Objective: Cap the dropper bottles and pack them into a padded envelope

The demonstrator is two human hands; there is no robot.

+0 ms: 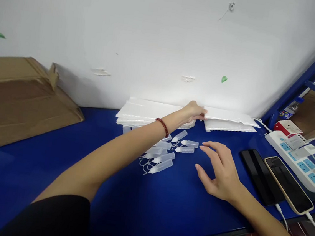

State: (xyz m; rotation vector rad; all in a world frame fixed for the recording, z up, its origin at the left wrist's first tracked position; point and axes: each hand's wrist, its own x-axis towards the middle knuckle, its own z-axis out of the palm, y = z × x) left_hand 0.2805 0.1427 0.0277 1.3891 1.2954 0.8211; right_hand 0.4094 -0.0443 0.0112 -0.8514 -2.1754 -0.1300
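My left hand (194, 111) reaches far across the blue table (36, 179) to the stacks of white plastic bags against the wall. Its fingers are closed on the edge of the right stack of white bags (229, 121). A red bead bracelet sits on that wrist. The left stack of white bags (146, 112) lies beside it. My right hand (220, 169) hovers open, fingers spread, just right of a cluster of several small clear dropper bottles (167, 150) lying on the table.
A flattened cardboard box (17, 99) lies at the left. Two phones (274, 179) lie at the right beside a white power strip (299, 162) with plugs and cables. A red-and-white box (288, 127) and a blue shelf frame (310, 76) stand far right.
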